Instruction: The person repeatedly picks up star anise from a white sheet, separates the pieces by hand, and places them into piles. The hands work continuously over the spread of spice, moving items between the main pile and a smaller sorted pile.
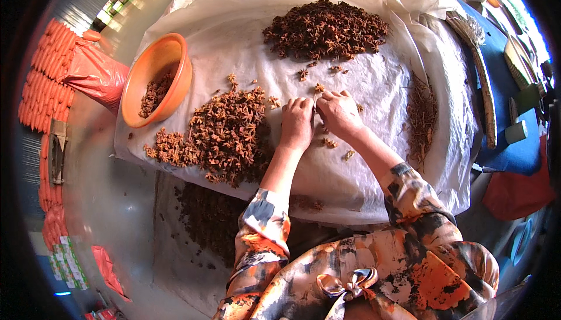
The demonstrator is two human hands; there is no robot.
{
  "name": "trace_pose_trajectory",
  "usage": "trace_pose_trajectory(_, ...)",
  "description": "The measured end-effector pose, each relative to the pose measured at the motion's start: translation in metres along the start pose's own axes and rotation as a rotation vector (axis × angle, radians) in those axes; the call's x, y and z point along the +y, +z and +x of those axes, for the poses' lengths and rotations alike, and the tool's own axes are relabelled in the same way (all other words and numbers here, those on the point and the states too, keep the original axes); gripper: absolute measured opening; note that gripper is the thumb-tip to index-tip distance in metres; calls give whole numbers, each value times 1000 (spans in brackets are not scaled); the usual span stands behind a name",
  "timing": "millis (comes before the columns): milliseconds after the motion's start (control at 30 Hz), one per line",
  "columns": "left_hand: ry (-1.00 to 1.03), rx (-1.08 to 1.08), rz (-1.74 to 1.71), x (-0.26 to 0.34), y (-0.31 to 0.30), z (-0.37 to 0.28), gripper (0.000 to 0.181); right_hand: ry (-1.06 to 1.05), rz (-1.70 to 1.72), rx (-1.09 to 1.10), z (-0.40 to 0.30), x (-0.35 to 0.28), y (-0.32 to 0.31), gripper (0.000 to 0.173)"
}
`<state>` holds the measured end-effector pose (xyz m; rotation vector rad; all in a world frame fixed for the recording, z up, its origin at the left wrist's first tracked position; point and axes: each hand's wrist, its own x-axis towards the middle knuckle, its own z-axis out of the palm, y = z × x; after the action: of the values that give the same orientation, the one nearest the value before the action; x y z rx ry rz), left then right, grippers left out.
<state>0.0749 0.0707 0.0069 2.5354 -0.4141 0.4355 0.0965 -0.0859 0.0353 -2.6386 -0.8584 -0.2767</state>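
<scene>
My left hand (298, 120) and my right hand (339, 114) meet above a white sheet (271, 72), fingers curled and fingertips close together. Whatever may be pinched between them is hidden by the fingers. Just beyond the fingertips lies a single star anise pod (319, 87). A dark pile of star anise (326, 28) rests at the far side of the sheet. To the left of my left hand spreads a lighter brown heap of star anise (230, 133). A few loose pods (329, 143) lie below my hands.
An orange plastic basin (186, 72), tilted, holds some star anise at left. Stems (421, 120) are heaped at right. Beyond them a broom (482, 74) lies by a blue surface (504, 155). Red filled sacks (48, 74) are stacked at far left. More dark pods (210, 219) lie below the sheet's edge.
</scene>
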Motion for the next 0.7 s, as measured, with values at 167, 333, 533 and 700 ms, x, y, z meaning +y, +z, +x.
trace_pose_trajectory(167,119,168,-118,32,-5,-6,19,1,31,-30,-24,-1,-31,13)
trace_pose_trajectory(333,-142,392,-92,-16,-5,-15,18,215,173,-230,-39,29,-98,12)
trace_pose_trajectory(533,-147,186,279,-5,-52,-21,16,89,11,37,8,65,-55,25)
trace_pose_trajectory(700,-107,316,-147,21,-22,-12,28,-127,219,15,31,65,17,30)
